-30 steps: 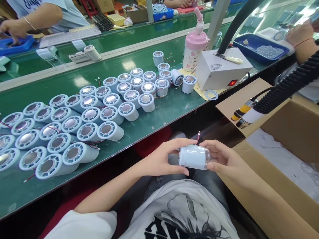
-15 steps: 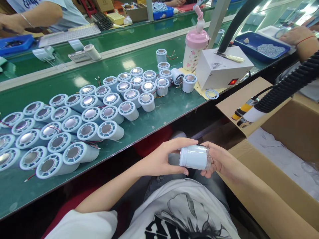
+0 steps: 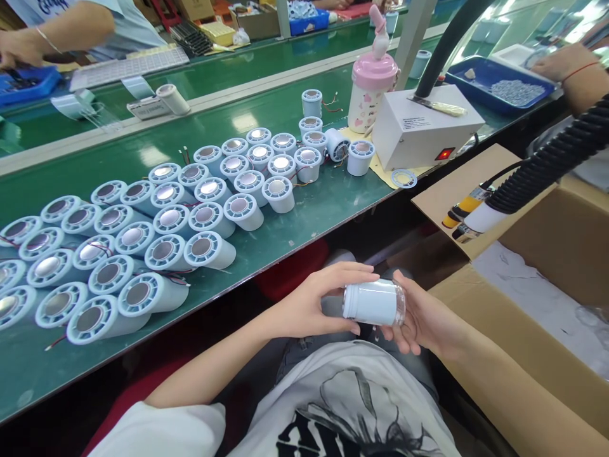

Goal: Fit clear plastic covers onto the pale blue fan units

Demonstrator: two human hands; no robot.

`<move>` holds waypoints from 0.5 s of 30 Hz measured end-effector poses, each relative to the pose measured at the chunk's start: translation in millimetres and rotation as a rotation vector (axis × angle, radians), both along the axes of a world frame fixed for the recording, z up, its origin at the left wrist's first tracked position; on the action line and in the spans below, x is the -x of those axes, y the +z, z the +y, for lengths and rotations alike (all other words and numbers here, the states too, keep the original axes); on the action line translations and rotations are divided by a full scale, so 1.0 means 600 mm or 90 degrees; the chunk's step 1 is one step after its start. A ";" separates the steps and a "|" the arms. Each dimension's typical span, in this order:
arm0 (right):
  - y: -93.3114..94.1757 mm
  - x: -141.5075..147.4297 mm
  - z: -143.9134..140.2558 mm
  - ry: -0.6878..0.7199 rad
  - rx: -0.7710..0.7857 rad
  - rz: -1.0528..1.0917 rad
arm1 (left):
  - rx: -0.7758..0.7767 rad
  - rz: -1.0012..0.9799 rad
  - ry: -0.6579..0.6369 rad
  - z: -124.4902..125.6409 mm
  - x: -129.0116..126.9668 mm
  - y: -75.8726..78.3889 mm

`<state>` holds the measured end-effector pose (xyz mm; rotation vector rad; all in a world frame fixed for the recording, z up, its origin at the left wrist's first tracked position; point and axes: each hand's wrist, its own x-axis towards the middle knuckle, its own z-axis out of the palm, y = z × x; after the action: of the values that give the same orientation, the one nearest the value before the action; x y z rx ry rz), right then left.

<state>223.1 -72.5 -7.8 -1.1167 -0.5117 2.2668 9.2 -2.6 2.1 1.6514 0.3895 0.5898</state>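
Both hands meet over the person's lap, just near of the desk edge (image 3: 285,251), around a pale blue cylinder (image 3: 372,303) that lies on its side. The left hand (image 3: 311,304) has its grip closed around the cylinder's left end, thumb below and fingers curled over the top. The right hand (image 3: 421,317) cups the clear right end from beneath, its grip spread, with the palm turned up and the fingers loosely open under the part.

On the green desk, left of the hands and farther away, many like cylinders (image 3: 143,228) lie in rows with their round metal faces turned up; some trail red wires. To the right of them stands a white box (image 3: 421,130) with a red lit switch, and beside it a pink-lidded bottle (image 3: 368,89). A loose white ring (image 3: 404,178) lies on the desk near the box. A black ribbed hose (image 3: 547,165) reaches over an open cardboard carton (image 3: 547,254) at the right. At the far left another person's arm (image 3: 61,28) works over a blue tray (image 3: 28,79); at the far right another hand (image 3: 561,63) rests by a second blue tray (image 3: 495,86).
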 end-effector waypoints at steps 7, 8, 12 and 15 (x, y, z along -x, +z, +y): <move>-0.009 -0.003 -0.019 -0.064 -0.403 -0.268 | 0.133 0.089 0.044 -0.013 0.001 0.020; -0.010 -0.007 -0.021 -0.087 -0.552 -0.344 | 0.165 0.096 0.040 -0.013 0.002 0.022; -0.017 -0.020 -0.024 -0.037 -0.926 -0.511 | 0.262 0.109 -0.006 -0.008 0.004 0.022; -0.015 -0.021 -0.027 -0.040 -0.727 -0.409 | 0.223 0.104 -0.011 -0.007 0.006 0.021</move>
<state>235.8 -88.9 -16.6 -1.1088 -1.6886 1.0983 5.7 -6.5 14.6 1.3674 0.5640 0.3495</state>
